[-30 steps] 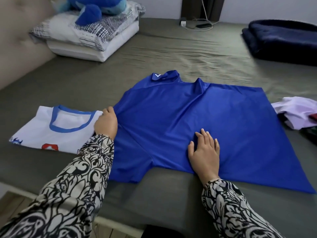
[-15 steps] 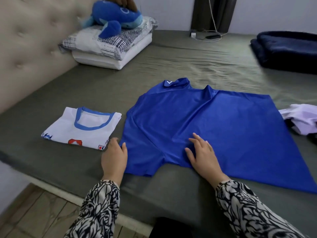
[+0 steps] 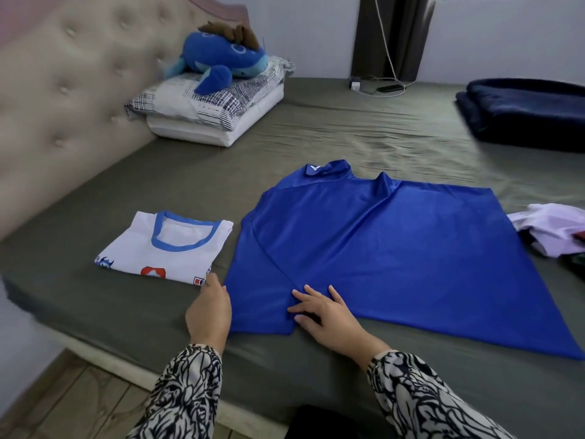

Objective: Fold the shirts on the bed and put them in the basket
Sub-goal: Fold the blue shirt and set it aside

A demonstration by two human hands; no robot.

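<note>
A bright blue shirt lies spread flat on the grey-green bed, collar toward the far side. My left hand rests at the outer edge of its near sleeve; whether it grips the cloth I cannot tell. My right hand lies on the shirt where the sleeve meets the body, fingers spread and nearly straight. A folded white shirt with a blue neckband sits to the left of the blue one. No basket is in view.
A crumpled pile of pale clothes lies at the right edge. Pillows with a blue plush toy sit by the padded headboard. A dark folded blanket lies far right. The bed's edge and wooden floor are near me.
My left hand slid from the shirt's shoulder down to the near sleeve edge. My right hand shifted left to the sleeve seam. The camera tilted up and back.
</note>
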